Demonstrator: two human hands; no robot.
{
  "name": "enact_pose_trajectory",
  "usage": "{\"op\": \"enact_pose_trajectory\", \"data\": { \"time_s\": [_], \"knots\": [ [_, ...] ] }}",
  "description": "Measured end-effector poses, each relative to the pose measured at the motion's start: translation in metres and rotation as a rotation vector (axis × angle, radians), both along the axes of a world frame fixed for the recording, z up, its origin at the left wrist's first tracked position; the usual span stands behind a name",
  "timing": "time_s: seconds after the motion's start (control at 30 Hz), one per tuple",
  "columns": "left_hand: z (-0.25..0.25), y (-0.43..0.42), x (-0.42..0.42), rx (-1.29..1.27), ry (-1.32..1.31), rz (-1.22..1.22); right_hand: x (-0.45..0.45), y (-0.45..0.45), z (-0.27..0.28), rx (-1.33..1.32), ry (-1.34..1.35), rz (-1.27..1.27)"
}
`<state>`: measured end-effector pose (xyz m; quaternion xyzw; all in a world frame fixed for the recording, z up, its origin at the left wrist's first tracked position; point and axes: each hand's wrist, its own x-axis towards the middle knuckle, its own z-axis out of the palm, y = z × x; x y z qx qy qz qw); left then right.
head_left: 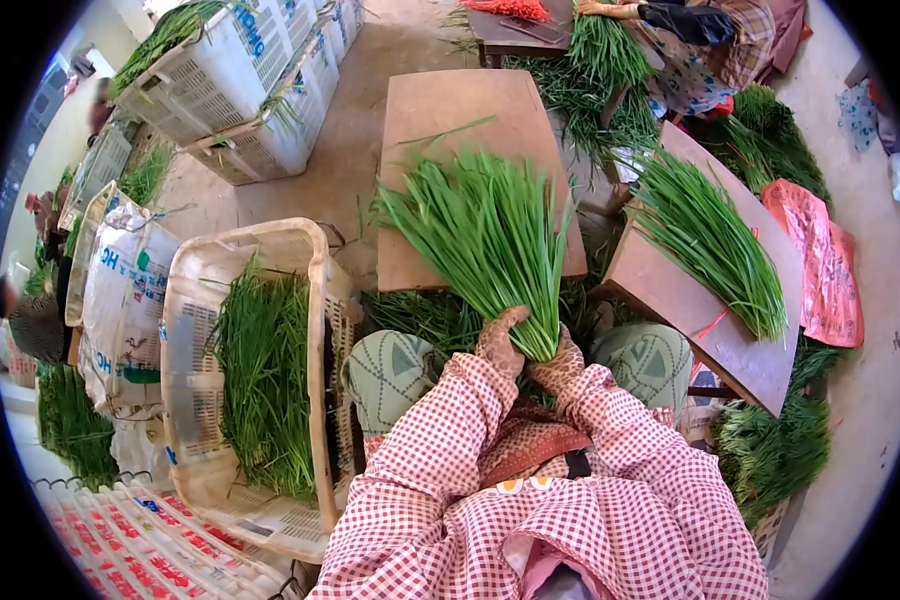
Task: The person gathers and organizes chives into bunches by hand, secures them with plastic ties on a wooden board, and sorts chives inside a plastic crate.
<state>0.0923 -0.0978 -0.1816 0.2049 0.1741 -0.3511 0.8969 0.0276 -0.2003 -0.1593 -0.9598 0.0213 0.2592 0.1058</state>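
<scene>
Over on the left I can see the white bag, with blue letters that look like "HC" at its upper edge and again lower down. The white sacks below carry red print I can't make out. The stacked crates further up have big blue lettering running sideways, something like "HOMO". Next comes the basket, with loose greens lying inside.

In the middle, the bunch fans out over the near part of the table, its stalk ends held just off the near edge, between the knees. The left hand comes in from the left, fingers closed round the stalks. The right hand cups the stalk ends from the right, fingers curled in against them; I can't see all its fingertips.

To the right, another bunch lies slantwise on the side table, near a red tie. Beyond is the red bag, its print too small to read.
</scene>
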Motion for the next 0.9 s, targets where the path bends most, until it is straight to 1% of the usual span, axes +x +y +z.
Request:
{"op": "enact_pose_trajectory", "data": {
  "time_s": [0.03, 0.07, 0.1, 0.13, 0.17, 0.23, 0.3, 0.33, 0.37, 0.47, 0.57, 0.67, 0.7, 0.8, 0.83, 0.9],
  "knots": [
    [0.019, 0.000, -0.005, -0.025, -0.076, 0.050, 0.002, -0.003, -0.002, 0.013, 0.048, 0.011],
    [0.030, -0.001, -0.008, -0.051, -0.153, 0.106, 0.002, -0.007, -0.003, 0.018, -0.064, 0.024],
    [0.030, -0.004, -0.003, -0.022, -0.083, 0.061, 0.000, -0.013, -0.003, 0.020, -0.178, 0.041],
    [0.032, -0.005, -0.001, -0.015, -0.151, 0.080, 0.000, -0.018, -0.003, 0.025, -0.295, 0.058],
    [0.034, -0.007, 0.000, -0.004, -0.221, 0.095, 0.002, -0.023, -0.004, 0.581, -0.204, -0.268],
    [0.064, -0.002, 0.004, 0.036, -0.348, 0.100, 0.008, -0.024, 0.016, 0.812, -0.312, -0.328],
    [0.098, 0.012, 0.003, 0.197, -0.427, 0.146, 0.009, -0.015, 0.054, 1.103, -0.256, -0.561],
    [0.106, 0.018, 0.002, 0.279, -0.465, 0.166, 0.013, -0.012, 0.063, 1.176, -0.231, -0.627],
    [0.085, 0.019, 0.002, 0.517, -0.574, 0.151, 0.016, -0.011, 0.065, 1.204, -0.197, -0.654],
    [0.056, 0.032, -0.011, 0.617, -0.325, -0.165, 0.023, -0.006, 0.053, 1.103, -0.097, -0.606],
    [0.039, 0.035, -0.037, 0.072, -0.090, -0.367, 0.026, 0.006, 0.031, 0.868, -0.028, -0.454],
    [0.042, 0.039, -0.037, 0.174, -0.202, -0.456, 0.023, 0.013, 0.016, 0.626, 0.016, -0.269],
    [0.045, 0.039, -0.035, 0.267, -0.331, -0.466, 0.022, 0.013, 0.012, 0.563, 0.030, -0.211],
    [0.065, 0.044, -0.033, 0.292, -0.295, -0.489, 0.014, 0.006, 0.005, 0.428, 0.083, -0.074],
    [0.069, 0.044, -0.029, 0.292, -0.184, -0.521, 0.010, 0.003, 0.004, 0.402, 0.100, -0.036],
    [0.085, 0.046, -0.028, 0.393, -0.179, -0.516, 0.005, 0.000, 0.002, 0.380, 0.131, 0.005]
  ]
}}
